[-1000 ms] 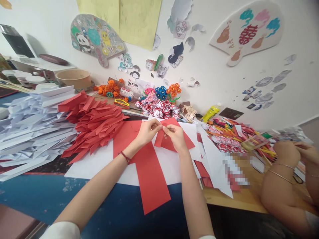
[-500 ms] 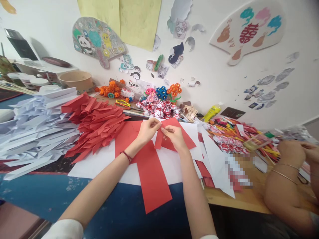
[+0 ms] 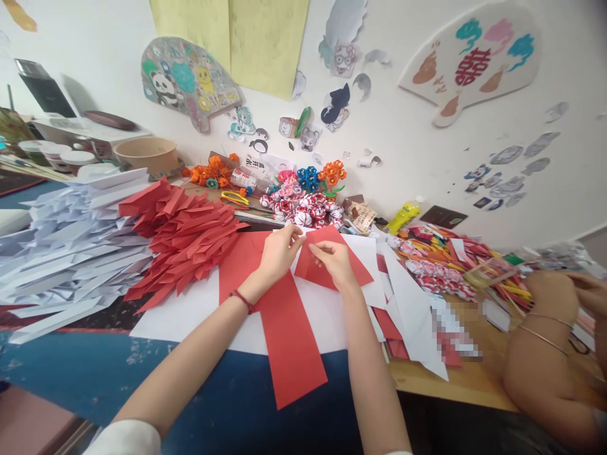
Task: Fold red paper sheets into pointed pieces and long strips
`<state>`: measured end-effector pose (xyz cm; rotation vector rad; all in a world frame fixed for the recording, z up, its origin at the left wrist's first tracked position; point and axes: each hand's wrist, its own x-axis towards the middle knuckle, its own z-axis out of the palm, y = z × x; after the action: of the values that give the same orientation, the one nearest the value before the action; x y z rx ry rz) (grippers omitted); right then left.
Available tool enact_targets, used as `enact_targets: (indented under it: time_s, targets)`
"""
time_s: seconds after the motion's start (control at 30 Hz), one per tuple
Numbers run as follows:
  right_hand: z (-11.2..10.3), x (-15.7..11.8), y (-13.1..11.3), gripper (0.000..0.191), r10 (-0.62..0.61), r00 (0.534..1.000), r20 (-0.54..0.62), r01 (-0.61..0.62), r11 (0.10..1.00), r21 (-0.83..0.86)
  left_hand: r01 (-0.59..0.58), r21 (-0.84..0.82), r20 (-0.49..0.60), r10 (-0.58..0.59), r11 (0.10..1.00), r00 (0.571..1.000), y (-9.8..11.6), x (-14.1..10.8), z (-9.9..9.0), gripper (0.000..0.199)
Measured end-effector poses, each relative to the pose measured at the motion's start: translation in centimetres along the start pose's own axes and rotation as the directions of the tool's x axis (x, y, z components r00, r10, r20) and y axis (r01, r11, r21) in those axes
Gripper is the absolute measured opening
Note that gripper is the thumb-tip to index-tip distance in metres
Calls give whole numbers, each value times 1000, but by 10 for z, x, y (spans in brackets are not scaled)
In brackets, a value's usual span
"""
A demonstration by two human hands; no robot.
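Observation:
A red paper piece [image 3: 348, 268] lies over white paper [image 3: 327, 316] in front of me. My right hand [image 3: 332, 259] pinches its left part, where a narrow fold or strip runs down. Beside it my left hand [image 3: 283, 248] is at the paper's upper left corner, thumb and fingertips close together; whether paper is between them is too small to tell. A long red strip [image 3: 294, 347] slants toward me under my left wrist, its near end past the white paper's edge. More red paper [image 3: 232, 265] lies left of my left hand.
Folded red pieces [image 3: 184, 234] and folded white pieces [image 3: 80, 246] are heaped at the left. Paper flowers [image 3: 303, 205] stand at the wall. At the right are colourful strips [image 3: 455, 253], loose white sheets [image 3: 412, 303] and another person's forearm [image 3: 540, 354].
The narrow red strip that stood out below my fingers now lies against the larger red piece. My left fingertips have drawn slightly away from my right ones.

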<state>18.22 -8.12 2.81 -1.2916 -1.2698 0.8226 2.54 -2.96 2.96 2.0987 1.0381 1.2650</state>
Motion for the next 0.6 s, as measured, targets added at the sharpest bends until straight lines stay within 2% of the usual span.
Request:
enact_targets:
  time_s: [0.1,0.17,0.27,0.37,0.5,0.6]
  targets:
    - [-1,3,4,33,-31,988,-149,23,998,-50,-84,163,97,69,983,993,2,-5,3,29]
    - [-1,4,4,33,-51,982,-184,43,998,-45,-110,170,179,79,979,981,3,-6,6,37]
    - [-1,3,1,34,-48,985,-164,50,999,4,-77,32,227,68,997,972,2,-6,10,42]
    - [-1,3,0,35,-14,990,-142,22,998,57,28,-167,237,13,986,971,0,-3,9,45]
    - [-4,3,2,37,12,989,-148,3,994,107,132,-385,287,-17,913,958,-2,1,6,51]
    - [-6,3,2,35,5,992,-126,10,993,121,183,-477,321,-23,859,947,-3,2,6,47]
